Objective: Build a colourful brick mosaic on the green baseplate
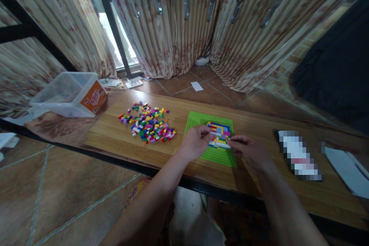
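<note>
Green baseplate [215, 155] near the bench's [115, 138] front edge, carrying a multicoloured brick patch [219, 135]. Left hand [194, 143] fingers pinch at the patch's left side; right hand [250, 150] fingers rest curled on its right end. Loose bricks [148, 124] lie left. Tub [69, 94] label is unreadable.

wooden worktop [184, 113] | green baseplate [215, 155] laid flat near front edge | loose coloured bricks [148, 127] heaped to its left | clear plastic tub [67, 94] set at far left | papers [347, 169] placed at right end
</note>
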A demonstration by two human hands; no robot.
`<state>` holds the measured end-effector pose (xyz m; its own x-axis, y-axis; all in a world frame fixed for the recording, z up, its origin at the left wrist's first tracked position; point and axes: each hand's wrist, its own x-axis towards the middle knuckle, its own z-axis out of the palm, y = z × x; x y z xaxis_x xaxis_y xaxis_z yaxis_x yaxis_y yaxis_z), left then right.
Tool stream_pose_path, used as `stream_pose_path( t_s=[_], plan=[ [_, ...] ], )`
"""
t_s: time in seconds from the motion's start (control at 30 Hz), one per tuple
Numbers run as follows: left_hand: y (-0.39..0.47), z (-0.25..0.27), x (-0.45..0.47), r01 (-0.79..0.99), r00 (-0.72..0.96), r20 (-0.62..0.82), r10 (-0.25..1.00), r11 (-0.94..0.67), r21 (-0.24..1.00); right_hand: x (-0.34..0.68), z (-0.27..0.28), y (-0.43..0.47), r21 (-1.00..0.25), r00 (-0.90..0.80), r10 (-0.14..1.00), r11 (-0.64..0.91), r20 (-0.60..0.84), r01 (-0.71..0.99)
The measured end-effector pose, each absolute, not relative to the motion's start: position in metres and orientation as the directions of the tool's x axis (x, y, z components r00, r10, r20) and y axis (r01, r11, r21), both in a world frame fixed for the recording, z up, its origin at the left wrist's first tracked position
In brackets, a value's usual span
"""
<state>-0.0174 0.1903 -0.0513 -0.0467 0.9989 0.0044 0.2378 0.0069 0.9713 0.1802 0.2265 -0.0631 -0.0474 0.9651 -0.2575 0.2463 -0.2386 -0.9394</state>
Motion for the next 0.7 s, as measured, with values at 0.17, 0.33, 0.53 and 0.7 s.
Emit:
stream_pose_path(
  t_s=[0.17, 0.33, 0.53, 0.7],
  plan=[
    [0.19, -0.052, -0.016, 0.217, -0.042, -0.004, 0.999, 0.013, 0.976, 0.178, -0.062, 0.227, -0.933, -0.021, 0.962, -0.26, -0.273, 0.25],
    [0.189, -0.051, -0.019, 0.275, -0.068, -0.002, 0.998, 0.021, 0.961, 0.18, -0.067, 0.227, -0.925, -0.014, 0.964, -0.251, -0.266, 0.284],
    [0.182, -0.038, -0.066, 0.61, -0.281, 0.045, 0.959, 0.143, 0.779, 0.189, -0.07, 0.23, -0.927, -0.021, 0.964, -0.248, -0.264, 0.28],
    [0.174, -0.038, -0.101, 0.814, -0.414, 0.03, 0.91, 0.355, 0.46, 0.191, -0.062, 0.229, -0.956, 0.023, 0.978, -0.209, -0.209, 0.204]
  ],
)
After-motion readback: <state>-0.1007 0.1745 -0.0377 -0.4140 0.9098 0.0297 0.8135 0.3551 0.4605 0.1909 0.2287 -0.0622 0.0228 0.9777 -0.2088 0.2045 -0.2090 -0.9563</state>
